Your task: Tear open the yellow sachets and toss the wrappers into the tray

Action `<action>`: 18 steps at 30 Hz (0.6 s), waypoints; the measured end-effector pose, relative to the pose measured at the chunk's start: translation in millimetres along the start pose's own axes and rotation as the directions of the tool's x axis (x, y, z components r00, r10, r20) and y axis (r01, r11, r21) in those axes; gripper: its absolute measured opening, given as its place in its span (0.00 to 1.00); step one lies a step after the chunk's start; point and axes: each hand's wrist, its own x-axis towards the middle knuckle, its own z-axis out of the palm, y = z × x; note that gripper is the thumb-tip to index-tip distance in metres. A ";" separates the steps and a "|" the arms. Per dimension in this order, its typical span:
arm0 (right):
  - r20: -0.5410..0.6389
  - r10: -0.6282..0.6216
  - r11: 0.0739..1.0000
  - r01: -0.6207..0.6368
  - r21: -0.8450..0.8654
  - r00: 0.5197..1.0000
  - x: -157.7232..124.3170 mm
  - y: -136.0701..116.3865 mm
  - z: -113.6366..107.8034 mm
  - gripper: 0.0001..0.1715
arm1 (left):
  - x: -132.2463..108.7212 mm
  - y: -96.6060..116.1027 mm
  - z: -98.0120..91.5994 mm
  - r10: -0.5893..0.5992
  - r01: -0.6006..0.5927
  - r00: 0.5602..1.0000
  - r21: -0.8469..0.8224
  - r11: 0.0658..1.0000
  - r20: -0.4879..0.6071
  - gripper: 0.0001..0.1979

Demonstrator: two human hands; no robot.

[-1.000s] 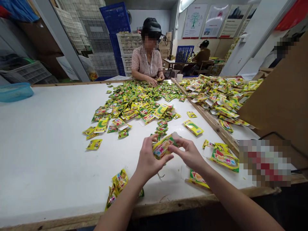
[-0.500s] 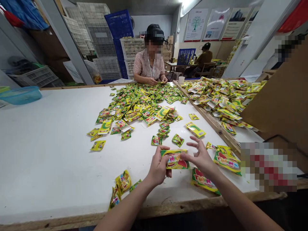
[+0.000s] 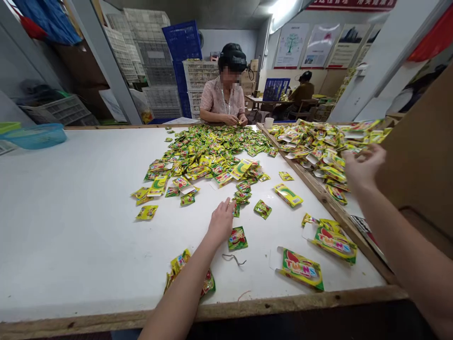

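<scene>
My left hand (image 3: 222,219) lies low over the white table, fingers stretched forward and close together. Its fingertips are at a small green candy sachet (image 3: 237,209), which they partly cover. Just below that hand lies another green sachet (image 3: 238,238). Over on the right, my right hand (image 3: 365,165) is raised above the heap of candy boxes (image 3: 318,146), fingers loosely bent and apart from the thumb, with no box seen in it. Two "Twins" boxes with open end flaps, a nearer box (image 3: 300,269) and a farther box (image 3: 334,243), lie between my arms.
A big sachet pile (image 3: 212,146) spreads toward a co-worker (image 3: 226,94) seated opposite. A wooden divider (image 3: 318,191) separates it from the boxes. A cardboard sheet (image 3: 414,156) stands at right. More sachets (image 3: 180,262) lie beside my left forearm; a blue basin (image 3: 37,135) sits far left.
The candy box that both hands held has left them. My right hand has swung right and up over the box heap; my left hand has moved slightly forward and left to the loose sachets.
</scene>
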 end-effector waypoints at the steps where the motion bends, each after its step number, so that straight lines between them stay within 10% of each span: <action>1: 0.119 -0.038 0.997 0.045 -0.056 0.992 -7.6 -3.7 11.9 0.29 | 2.4 -0.2 3.4 0.007 -0.011 0.999 0.069 0.998 0.052 0.26; 4: 0.536 -0.140 0.976 0.207 -0.067 0.832 -48.6 -18.0 59.3 0.16 | 2.8 1.7 6.9 -0.033 0.021 0.998 0.198 0.980 0.056 0.20; 10: 0.765 -0.106 0.930 0.335 -0.149 0.636 -95.1 -29.2 144.0 0.29 | -4.0 -6.5 -6.0 -0.139 0.132 0.990 0.188 0.973 0.022 0.20; 18: 0.872 -0.115 0.892 0.436 -0.121 0.476 -122.3 -21.4 127.3 0.14 | 4.8 -26.4 -17.8 -0.171 0.175 0.984 -0.291 0.941 0.038 0.07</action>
